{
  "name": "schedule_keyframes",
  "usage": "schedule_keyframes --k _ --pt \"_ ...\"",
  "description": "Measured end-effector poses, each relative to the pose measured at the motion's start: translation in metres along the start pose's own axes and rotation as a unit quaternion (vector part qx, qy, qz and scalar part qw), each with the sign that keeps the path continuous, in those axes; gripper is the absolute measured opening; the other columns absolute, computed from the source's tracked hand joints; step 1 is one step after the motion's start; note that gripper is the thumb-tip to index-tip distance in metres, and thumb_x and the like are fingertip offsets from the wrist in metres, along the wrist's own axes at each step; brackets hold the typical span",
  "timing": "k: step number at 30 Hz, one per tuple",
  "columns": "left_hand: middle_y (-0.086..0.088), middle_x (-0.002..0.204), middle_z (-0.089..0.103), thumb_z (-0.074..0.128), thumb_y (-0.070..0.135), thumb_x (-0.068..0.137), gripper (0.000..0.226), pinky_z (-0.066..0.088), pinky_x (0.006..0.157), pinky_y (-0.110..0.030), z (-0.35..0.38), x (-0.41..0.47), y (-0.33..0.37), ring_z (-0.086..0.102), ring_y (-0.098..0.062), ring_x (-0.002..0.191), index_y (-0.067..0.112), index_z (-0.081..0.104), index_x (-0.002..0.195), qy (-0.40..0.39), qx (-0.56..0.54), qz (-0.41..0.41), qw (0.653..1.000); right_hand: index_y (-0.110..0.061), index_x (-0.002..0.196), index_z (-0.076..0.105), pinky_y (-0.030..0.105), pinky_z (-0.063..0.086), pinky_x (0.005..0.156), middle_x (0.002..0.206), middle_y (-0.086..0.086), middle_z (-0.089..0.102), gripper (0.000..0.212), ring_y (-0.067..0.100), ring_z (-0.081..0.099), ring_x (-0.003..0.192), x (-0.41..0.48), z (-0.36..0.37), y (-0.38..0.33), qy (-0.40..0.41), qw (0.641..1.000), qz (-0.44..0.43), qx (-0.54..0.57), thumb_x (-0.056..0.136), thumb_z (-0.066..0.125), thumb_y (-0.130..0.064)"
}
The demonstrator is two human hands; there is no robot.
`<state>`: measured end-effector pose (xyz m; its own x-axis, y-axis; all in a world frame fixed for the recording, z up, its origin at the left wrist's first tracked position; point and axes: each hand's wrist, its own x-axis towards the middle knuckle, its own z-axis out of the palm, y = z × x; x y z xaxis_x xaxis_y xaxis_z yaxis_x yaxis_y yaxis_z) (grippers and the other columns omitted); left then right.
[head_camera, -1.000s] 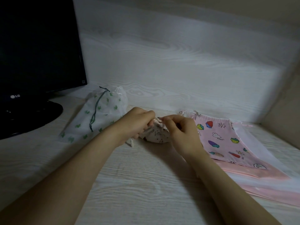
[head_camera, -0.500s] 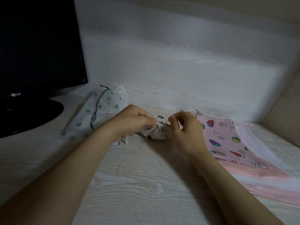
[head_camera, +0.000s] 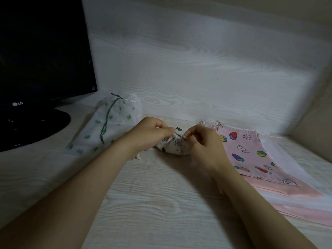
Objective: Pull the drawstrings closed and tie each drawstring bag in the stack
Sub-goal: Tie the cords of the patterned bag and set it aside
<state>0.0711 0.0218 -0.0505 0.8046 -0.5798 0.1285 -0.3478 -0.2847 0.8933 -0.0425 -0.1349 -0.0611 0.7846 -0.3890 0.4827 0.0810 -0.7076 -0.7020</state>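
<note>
A: Where is the bag being worked?

B: Small bag (head_camera: pixel 175 147) is lying on the bench (head_camera: pixel 152 203), mid-scene, between the two hands. Neck is gathered and faces far/up; the body bulges toward the near side.

A: Fingers?

B: Left hand (head_camera: pixel 150 133) is closed in a pinch at the left side of the gathered neck. Right hand (head_camera: pixel 204 141) is closed in a pinch on the cord (head_camera: pixel 178 135) at the right side of the neck. Which cord end is held by which hand cannot be told; the cord is too small and partly covered.

A: Key relation for the next move?

B: The cord is stretched short, left to right, between the two pinches, right above the neck. The bag's long axis runs roughly left-right too, so any tightening pull would be made along it, hands moving apart. Both hands are touching the neck; neither is nearer in any useful sense.

A: Knot done?

B: Not judged finished. Neck looks closed, tie looks in progress.

A: Rest of the stack?

B: Pink bag (head_camera: pixel 248 151) is lying flat, mouth open, just right of the right hand, on top of more flat bags. Leaf bag (head_camera: pixel 107 126) is set to the far left, neck gathered, green cord (head_camera: pixel 106 123) trailing over it, near the monitor (head_camera: pixel 43 51).
</note>
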Motion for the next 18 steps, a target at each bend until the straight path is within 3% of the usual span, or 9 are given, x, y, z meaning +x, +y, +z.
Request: schedule_keyframes --k 2,6,8,10,12,14,16,18 --pt "0.013 0.056 0.058 0.073 0.042 0.098 0.028 0.03 0.038 -0.012 0.0 0.0 -0.002 0.041 0.001 0.034 0.015 0.078 0.094 0.007 0.0 0.011 1.0 -0.017 0.085 0.069 0.011 0.034 0.048 0.048 -0.017 0.054 0.015 0.002 0.048 0.045 -0.001 0.0 0.0 -0.006 1.0 0.0 -0.001 0.092 0.059 -0.009" --pt "0.023 0.039 0.048 0.07 0.036 0.101 0.023 0.029 0.037 -0.007 0.001 0.002 -0.002 0.046 0.007 0.035 0.014 0.076 0.099 0.005 0.0 0.012 1.0 -0.021 0.074 0.07 0.021 0.034 0.048 0.046 -0.011 0.05 0.018 0.005 0.04 0.043 -0.001 0.002 -0.001 0.015 1.0 -0.017 -0.001 0.09 0.072 -0.027" --pt "0.025 0.045 0.054 0.069 0.032 0.102 0.022 0.03 0.038 -0.005 0.0 0.002 -0.003 0.047 0.01 0.037 0.012 0.074 0.096 -0.002 -0.005 0.014 1.0 -0.019 0.068 0.071 0.022 0.037 0.049 0.046 -0.012 0.055 0.025 0.005 0.045 0.044 0.001 0.003 -0.001 0.024 1.0 -0.002 0.012 0.089 0.077 -0.032" --pt "0.019 0.064 0.063 0.07 0.028 0.102 0.022 0.031 0.038 -0.006 -0.001 0.004 -0.004 0.047 0.009 0.038 0.007 0.074 0.096 0.003 -0.01 0.019 1.0 -0.017 0.065 0.069 0.026 0.047 0.055 0.053 -0.008 0.064 0.027 0.006 0.057 0.05 0.004 0.003 0.0 0.031 0.998 0.033 0.034 0.088 0.079 -0.03" --pt "0.011 0.074 0.063 0.068 0.025 0.103 0.023 0.031 0.039 -0.008 -0.002 0.005 -0.004 0.046 0.006 0.038 0.003 0.072 0.1 0.014 -0.017 0.017 1.0 -0.016 0.062 0.066 0.018 0.044 0.053 0.05 -0.012 0.062 0.03 0.001 0.055 0.047 0.006 0.002 0.002 0.033 0.996 0.069 0.05 0.087 0.081 -0.024" --pt "0.012 0.066 0.061 0.067 0.025 0.103 0.023 0.032 0.042 -0.015 -0.002 0.006 -0.006 0.04 0.001 0.041 0.001 0.07 0.1 0.012 -0.029 0.0 1.0 -0.014 0.059 0.063 0.011 0.039 0.048 0.045 -0.015 0.055 0.032 -0.001 0.049 0.042 0.008 0.0 0.004 0.036 0.993 0.092 0.058 0.086 0.081 -0.019" --pt "0.017 0.057 0.059 0.068 0.026 0.103 0.021 0.034 0.05 -0.023 -0.002 0.006 -0.008 0.041 -0.009 0.051 0.006 0.07 0.097 0.0 -0.037 -0.016 0.999 -0.014 0.058 0.064 0.012 0.039 0.048 0.045 -0.014 0.056 0.032 -0.001 0.048 0.041 0.009 -0.001 0.005 0.04 0.993 0.095 0.055 0.085 0.082 -0.018" --pt "0.008 0.063 0.064 0.07 0.029 0.101 0.019 0.043 0.059 -0.032 -0.002 0.007 -0.01 0.053 -0.018 0.06 0.016 0.072 0.088 -0.011 -0.048 -0.028 0.998 -0.015 0.059 0.067 0.017 0.04 0.05 0.048 -0.011 0.06 0.029 0.0 0.049 0.042 0.009 -0.001 0.004 0.044 0.994 0.089 0.035 0.083 0.082 -0.02"
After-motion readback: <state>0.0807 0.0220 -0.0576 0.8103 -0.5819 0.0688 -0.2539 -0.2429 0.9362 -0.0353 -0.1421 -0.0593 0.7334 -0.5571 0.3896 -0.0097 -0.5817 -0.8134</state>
